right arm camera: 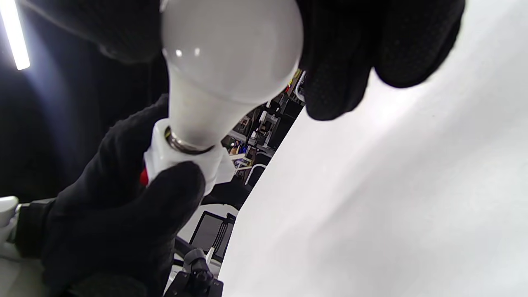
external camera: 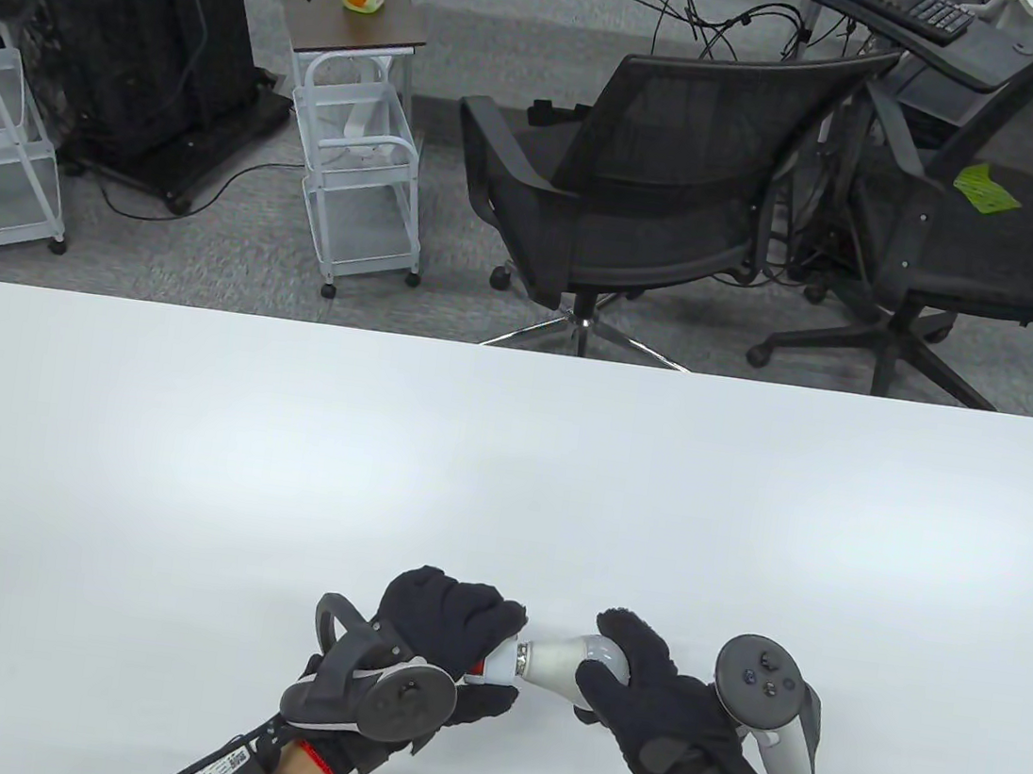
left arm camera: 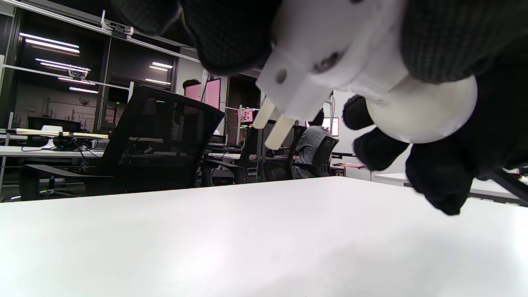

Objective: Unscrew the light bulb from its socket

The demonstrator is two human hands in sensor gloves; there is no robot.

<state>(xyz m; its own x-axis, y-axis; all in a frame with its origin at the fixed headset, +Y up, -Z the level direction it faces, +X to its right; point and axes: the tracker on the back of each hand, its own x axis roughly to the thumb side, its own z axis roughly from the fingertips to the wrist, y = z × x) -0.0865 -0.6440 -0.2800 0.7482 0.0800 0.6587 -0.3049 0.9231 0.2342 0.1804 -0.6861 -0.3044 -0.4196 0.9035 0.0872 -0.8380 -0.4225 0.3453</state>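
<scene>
White table point(external camera: 184, 457), both hands near its near edge, around the middle. Bulb-and-socket assembly held in the air above the table, lying roughly sideways between the hands, not touching the surface.

Left hand point(external camera: 435, 643) wraps the socket point(external camera: 494, 662): fingers closed around the white plastic body. Left wrist view shows the socket's plug end with two prongs poking out below the fingers. Small red bit on the socket, partly hidden by the glove.

Right hand point(external camera: 656, 700) grips the light bulb point(external camera: 570, 662) by its round globe, fingers and thumb curled over it. Bulb neck runs left into the socket.

Metal thread ring point(external camera: 522, 659) shows between bulb neck and socket rim; right wrist view shows the same band exposed.

Step in hand: looks mid-unscrew, bulb probably partly backed out given the visible thread, but still seated. Cannot tell how many turns remain.

Next move likely calls for the left hand holding the socket steady while the right hand twists the globe loosening-wise, regrips, repeats, then pulls the bulb straight out. Keep the squeeze on the globe light.
</scene>
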